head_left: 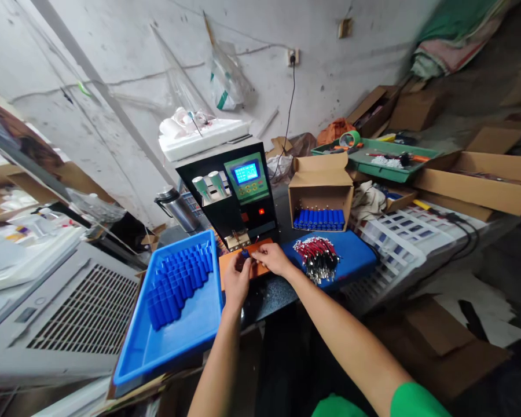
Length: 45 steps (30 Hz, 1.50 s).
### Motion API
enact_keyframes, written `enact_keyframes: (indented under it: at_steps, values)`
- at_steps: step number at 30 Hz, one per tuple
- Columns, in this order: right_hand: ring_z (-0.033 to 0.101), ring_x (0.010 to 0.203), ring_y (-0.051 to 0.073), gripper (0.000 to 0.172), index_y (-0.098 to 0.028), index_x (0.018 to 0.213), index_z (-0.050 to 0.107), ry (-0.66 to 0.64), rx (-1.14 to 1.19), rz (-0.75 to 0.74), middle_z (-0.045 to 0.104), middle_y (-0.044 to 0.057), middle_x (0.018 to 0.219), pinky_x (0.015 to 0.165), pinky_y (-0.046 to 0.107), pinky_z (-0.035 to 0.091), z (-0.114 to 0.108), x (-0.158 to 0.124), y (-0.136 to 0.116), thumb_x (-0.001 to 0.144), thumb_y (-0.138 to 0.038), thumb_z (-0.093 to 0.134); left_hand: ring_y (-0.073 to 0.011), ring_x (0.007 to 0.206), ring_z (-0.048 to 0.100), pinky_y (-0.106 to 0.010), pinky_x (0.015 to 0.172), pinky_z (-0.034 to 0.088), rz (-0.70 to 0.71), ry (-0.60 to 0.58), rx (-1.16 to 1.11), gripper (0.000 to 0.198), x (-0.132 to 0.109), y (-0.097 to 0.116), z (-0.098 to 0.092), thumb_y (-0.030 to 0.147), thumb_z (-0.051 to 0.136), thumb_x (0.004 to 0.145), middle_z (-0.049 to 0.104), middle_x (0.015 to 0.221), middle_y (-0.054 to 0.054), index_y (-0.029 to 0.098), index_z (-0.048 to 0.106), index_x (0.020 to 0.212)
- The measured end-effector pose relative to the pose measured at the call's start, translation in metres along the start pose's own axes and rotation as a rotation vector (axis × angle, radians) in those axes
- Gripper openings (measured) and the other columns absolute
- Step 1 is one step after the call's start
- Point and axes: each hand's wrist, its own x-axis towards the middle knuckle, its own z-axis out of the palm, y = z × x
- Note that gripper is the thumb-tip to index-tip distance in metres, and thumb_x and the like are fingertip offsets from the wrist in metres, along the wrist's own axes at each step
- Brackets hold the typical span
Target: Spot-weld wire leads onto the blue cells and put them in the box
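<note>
My left hand (237,279) is closed on a blue battery cell (245,253), of which only a small part shows between thumb and fingers. Beside it, my right hand (271,258) has its fingers pinched together close to the cell; whatever they hold is too small to make out. Both hands rest over an orange plate (226,267) at the foot of a black spot welder (208,217), just below its metal electrodes (238,238). The welder's blue screen (246,172) is lit. To the right, red and black wire leads (316,258) lie bunched on a blue pad (359,252).
A blue tray (125,353) on the left holds rows of upright blue cells (180,284). Behind the pad stands an open cardboard box (321,166) with more blue cells. A steel flask (178,208), a green tool tray (373,152) and a white plastic crate (391,246) stand around.
</note>
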Motion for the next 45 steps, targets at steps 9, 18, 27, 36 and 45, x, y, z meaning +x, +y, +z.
enact_keyframes:
  at_steps: [9, 18, 27, 36, 45]
  values:
    - [0.039, 0.040, 0.008, 0.033, -0.018, 0.056, 0.056, -0.030, 0.119, 0.053, 0.051, -0.005, 0.046, 0.043, 0.021, 0.029, -0.002, 0.000, -0.001, 0.074, -0.041, 0.069, -0.0207, 0.084, 0.067, -0.035, 0.080, 0.053, 0.132, 0.075, 0.269, 0.028, -0.028, -0.016, -0.021, 0.041, 0.060, 0.084, 0.073, 0.092, -0.008, 0.018, 0.070, 0.096]
    - [0.051, 0.051, 0.010, 0.027, -0.016, 0.066, 0.061, -0.071, 0.091, -0.033, 0.061, -0.002, 0.059, 0.051, 0.022, 0.039, -0.002, -0.001, 0.003, 0.075, -0.040, 0.072, -0.0194, 0.078, 0.066, -0.032, 0.074, 0.050, 0.220, -0.019, 0.410, 0.020, -0.022, -0.014, -0.017, 0.034, 0.055, 0.089, 0.072, 0.082, -0.006, 0.020, 0.070, 0.084]
    - [0.060, 0.067, 0.012, 0.007, -0.016, 0.078, 0.065, -0.130, 0.008, -0.098, 0.067, 0.000, 0.075, 0.065, 0.024, 0.048, 0.000, -0.009, 0.003, 0.078, -0.023, 0.065, -0.0191, 0.074, 0.064, -0.031, 0.068, 0.049, 0.155, -0.033, 0.358, 0.021, -0.014, -0.012, -0.006, 0.037, 0.054, 0.090, 0.069, 0.083, -0.006, 0.020, 0.067, 0.089]
    - [0.057, 0.064, 0.013, 0.010, -0.017, 0.072, 0.063, -0.088, 0.054, -0.096, 0.065, -0.001, 0.070, 0.064, 0.025, 0.046, 0.000, -0.011, 0.002, 0.074, -0.026, 0.067, -0.0181, 0.077, 0.063, -0.032, 0.072, 0.053, 0.184, 0.008, 0.252, 0.017, -0.021, -0.014, -0.004, 0.034, 0.053, 0.090, 0.066, 0.085, -0.005, 0.020, 0.064, 0.090]
    - [0.047, 0.049, 0.010, 0.015, -0.017, 0.067, 0.063, 0.046, 0.238, -0.028, 0.058, -0.002, 0.057, 0.049, 0.022, 0.036, -0.007, -0.010, -0.006, 0.069, -0.031, 0.066, -0.0251, 0.121, 0.056, -0.043, 0.103, 0.046, 0.349, -0.147, 0.382, 0.037, -0.013, -0.011, -0.003, 0.025, 0.054, 0.088, 0.060, 0.127, -0.012, 0.021, 0.060, 0.124]
